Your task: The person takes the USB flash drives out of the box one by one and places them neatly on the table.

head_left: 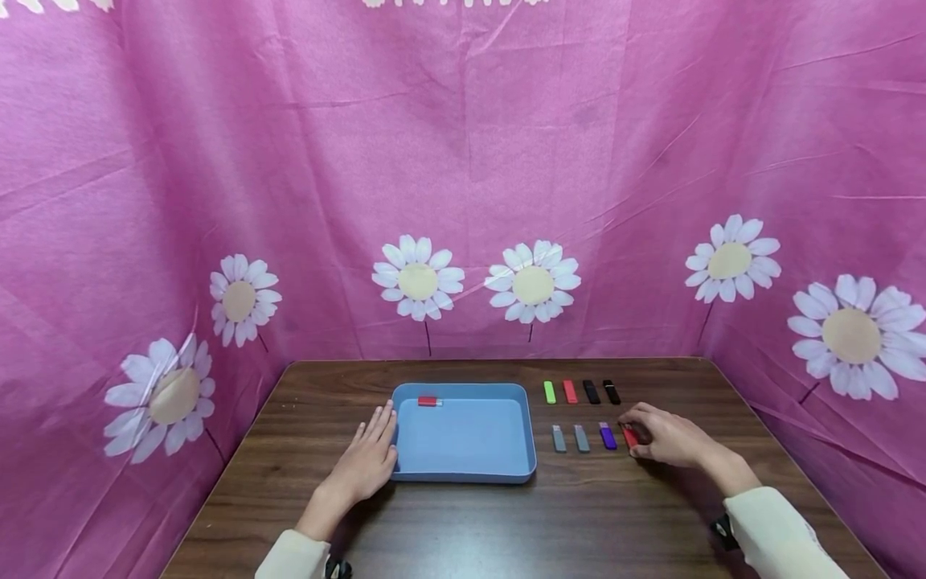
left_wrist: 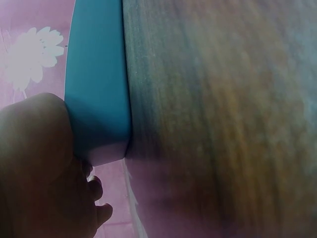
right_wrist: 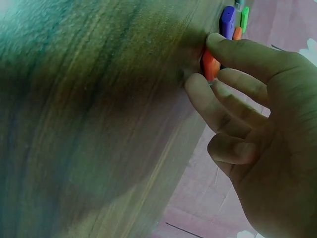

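At the right end of the front row, my right hand (head_left: 669, 438) has its thumb and fingers around a red USB flash drive (head_left: 629, 436). In the right wrist view the thumb and fingertips close in on this drive (right_wrist: 211, 65) from both sides, low at the tabletop. My left hand (head_left: 367, 456) lies with fingers extended along the left wall of a blue tray (head_left: 463, 478). The left wrist view shows that hand (left_wrist: 39, 163) against the tray's outer side (left_wrist: 96, 74). Inside the tray, near its back left corner, sits another red flash drive (head_left: 428, 401) with a metal plug.
Beside the purple drive (head_left: 608, 436) in the front row lie two grey ones (head_left: 559, 439). Behind them are a green drive (head_left: 550, 392), a red one (head_left: 570, 392) and two black ones (head_left: 592, 392). A pink flowered cloth (head_left: 463, 161) surrounds the wooden table (head_left: 470, 535).
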The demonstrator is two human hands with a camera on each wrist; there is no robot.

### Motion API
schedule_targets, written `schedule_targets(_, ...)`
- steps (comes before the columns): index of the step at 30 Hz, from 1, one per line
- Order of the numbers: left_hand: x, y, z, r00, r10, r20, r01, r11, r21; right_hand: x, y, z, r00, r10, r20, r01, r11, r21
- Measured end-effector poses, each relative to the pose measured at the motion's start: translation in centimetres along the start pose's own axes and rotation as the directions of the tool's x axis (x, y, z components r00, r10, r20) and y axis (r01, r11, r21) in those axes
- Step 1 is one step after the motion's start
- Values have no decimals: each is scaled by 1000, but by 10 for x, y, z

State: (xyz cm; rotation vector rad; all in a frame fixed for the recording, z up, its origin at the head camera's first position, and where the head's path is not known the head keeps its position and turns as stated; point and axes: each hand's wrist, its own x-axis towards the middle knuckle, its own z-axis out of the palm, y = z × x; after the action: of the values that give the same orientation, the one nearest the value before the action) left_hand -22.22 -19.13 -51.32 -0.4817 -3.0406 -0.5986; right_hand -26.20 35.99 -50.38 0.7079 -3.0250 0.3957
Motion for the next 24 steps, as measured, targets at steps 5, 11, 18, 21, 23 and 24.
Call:
schedule_targets(5,0,0,0,1000,7,-9,-7,1000,-9,0,1,1,1000,-11,0,11,1000,-7)
schedule_targets(11,0,-1,0,1000,-16,23,16,1000,13,0,1,1,1000,-11,-8,11,1000,0)
schedule_targets(18,0,-1,1,1000,-20,22,19,1000,17,3,-2,-1,999,-16,-40,17,1000,19)
schedule_targets(21,0,-1,2,1000,-20,22,19,1000,17,7,-7,-4,999,-5,-53,7,999,33)
schedule_targets(23,0,-1,2,1000,-17,20,17,1000,19,10,-12,-7,998,11,-60,-9,999,45)
schedule_targets(24,0,-2,2,1000,-16,19,16,1000,19,12,-15,-9,998,15,-67,-12,999,50)
